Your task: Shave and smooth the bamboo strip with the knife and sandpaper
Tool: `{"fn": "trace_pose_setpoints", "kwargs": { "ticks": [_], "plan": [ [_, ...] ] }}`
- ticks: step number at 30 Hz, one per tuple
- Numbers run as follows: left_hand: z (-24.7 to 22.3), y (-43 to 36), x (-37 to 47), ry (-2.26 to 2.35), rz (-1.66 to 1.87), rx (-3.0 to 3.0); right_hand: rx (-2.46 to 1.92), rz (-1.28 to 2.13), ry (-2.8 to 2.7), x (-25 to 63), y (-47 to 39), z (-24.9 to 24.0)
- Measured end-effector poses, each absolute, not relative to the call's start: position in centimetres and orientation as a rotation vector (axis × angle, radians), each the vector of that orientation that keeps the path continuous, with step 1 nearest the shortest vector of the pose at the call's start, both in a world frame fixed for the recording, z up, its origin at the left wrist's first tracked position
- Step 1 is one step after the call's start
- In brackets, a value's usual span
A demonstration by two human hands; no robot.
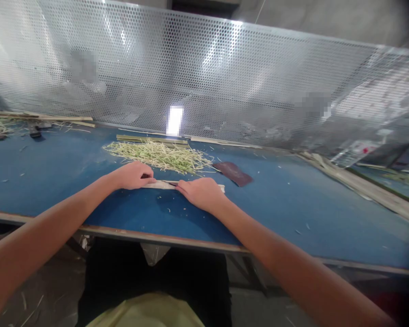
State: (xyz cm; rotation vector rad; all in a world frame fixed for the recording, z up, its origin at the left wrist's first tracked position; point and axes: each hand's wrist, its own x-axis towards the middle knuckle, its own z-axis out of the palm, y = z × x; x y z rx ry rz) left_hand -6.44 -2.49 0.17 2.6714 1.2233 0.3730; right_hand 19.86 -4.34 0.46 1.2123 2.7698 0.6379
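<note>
A perforated metal screen [204,77] stood along the far edge of a blue table [293,204], where a person sat working with 2 bare hands. Beyond the hands lay a loose heap of pale green shavings [160,156], with a flat green-edged strip [152,140] behind it against the screen and a dark reddish-brown pad [233,173] just to its right. More strips and scraps lay at the table's far left corner [7,122].

A pale, narrow bamboo strip [162,184] lay flat on the table between the hands, near its front edge. The left hand [134,175] was curled over the strip's left end, fingers closed on it. The right hand [201,193] pressed down on the right part; whether its fingers were gripping the strip, or a small tool under them, could not be told.

The work appeared to be mid-course, at the paring of the strip. Any further stroke would likely call for a firm hold at the left end and steady pressure along the strip's length.
</note>
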Motion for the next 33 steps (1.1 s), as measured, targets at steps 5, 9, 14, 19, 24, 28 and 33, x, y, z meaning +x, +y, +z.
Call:
{"fn": "trace_pose_setpoints", "kwargs": {
  "ticks": [5,9,14,19,24,28,33],
  "plan": [
    [0.2,-3.0,-6.2,1.243,0.44,2.787,1.216,0.604,2.78,20.0,-4.4,0.6],
    [0.6,-3.4,-6.1,1.264,0.428,2.848,1.194,0.613,2.784,20.2,-4.4,0.7],
    [0.9,-3.7,-6.1,1.179,0.513,2.774,1.096,0.65,2.8,20.6,-4.5,0.8],
    [0.7,-3.5,-6.2,1.143,0.557,2.761,1.065,0.714,2.823,20.9,-4.5,0.5],
    [0.5,-3.2,-6.2,1.137,0.566,2.753,1.077,0.729,2.869,21.0,-4.3,0.2],
    [0.5,-3.1,-6.2,1.129,0.552,2.752,1.088,0.693,2.829,20.9,-4.4,0.3],
    [0.5,-3.1,-6.3,1.117,0.561,2.733,1.168,0.574,2.738,20.4,-4.7,0.7]
  ]
}}
